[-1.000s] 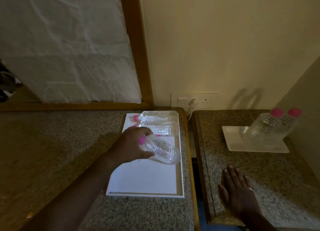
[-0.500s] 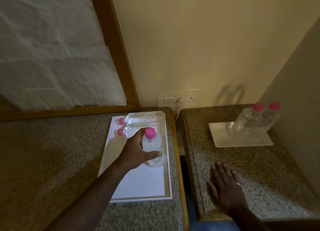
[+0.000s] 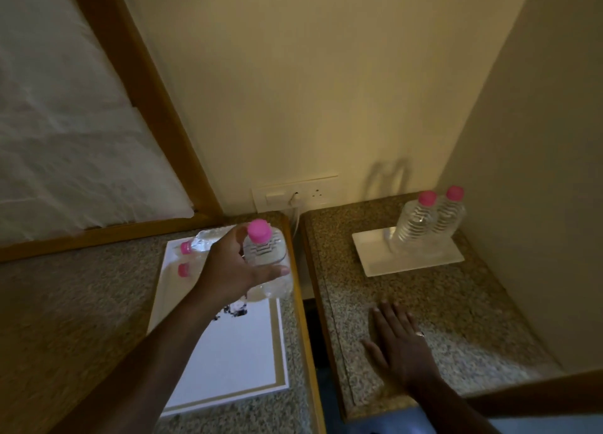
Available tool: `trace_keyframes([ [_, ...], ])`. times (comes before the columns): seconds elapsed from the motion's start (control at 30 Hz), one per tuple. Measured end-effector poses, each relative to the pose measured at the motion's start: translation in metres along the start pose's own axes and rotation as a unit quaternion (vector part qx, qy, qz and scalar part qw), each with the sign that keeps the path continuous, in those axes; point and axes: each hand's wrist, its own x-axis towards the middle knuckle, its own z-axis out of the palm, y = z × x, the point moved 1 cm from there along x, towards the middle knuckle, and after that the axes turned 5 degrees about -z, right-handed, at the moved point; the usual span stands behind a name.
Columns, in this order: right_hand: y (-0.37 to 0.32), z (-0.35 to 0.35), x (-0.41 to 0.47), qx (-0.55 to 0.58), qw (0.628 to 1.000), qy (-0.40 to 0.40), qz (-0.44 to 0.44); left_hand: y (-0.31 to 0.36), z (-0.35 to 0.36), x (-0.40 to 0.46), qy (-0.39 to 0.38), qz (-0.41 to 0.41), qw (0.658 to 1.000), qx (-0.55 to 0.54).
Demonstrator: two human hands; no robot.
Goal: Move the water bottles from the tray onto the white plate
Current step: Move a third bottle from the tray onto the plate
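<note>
My left hand (image 3: 232, 267) grips a clear water bottle with a pink cap (image 3: 265, 251), held upright above the far right part of the white tray (image 3: 235, 362). Two more pink-capped bottles (image 3: 187, 247) lie on their sides at the tray's far end, partly hidden by my hand. On the right counter a white plate (image 3: 375, 264) carries two upright bottles (image 3: 421, 218) near the corner. My right hand (image 3: 399, 345) rests flat and empty on the right counter, in front of the plate.
A dark gap (image 3: 308, 309) separates the two granite counters. A wall socket panel (image 3: 295, 195) with a plugged-in cable sits behind the gap. Walls close in at the back and right. A wooden-framed panel (image 3: 156, 101) rises at the left.
My left hand has raised the bottle from lying on the tray to upright and carried it up and right. My right hand stays flat on the right counter. The camera has shifted.
</note>
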Motion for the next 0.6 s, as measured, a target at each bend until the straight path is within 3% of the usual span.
trace_keyframes([
  [0.27,0.048,-0.016,-0.003,0.004,0.998,0.003,0.057,0.049,0.124,0.052,-0.022,0.018,0.999,-0.036],
  [0.6,0.068,-0.015,-0.009,-0.005,0.999,0.021,0.037,0.043,0.224,0.097,-0.023,0.02,0.999,0.018],
])
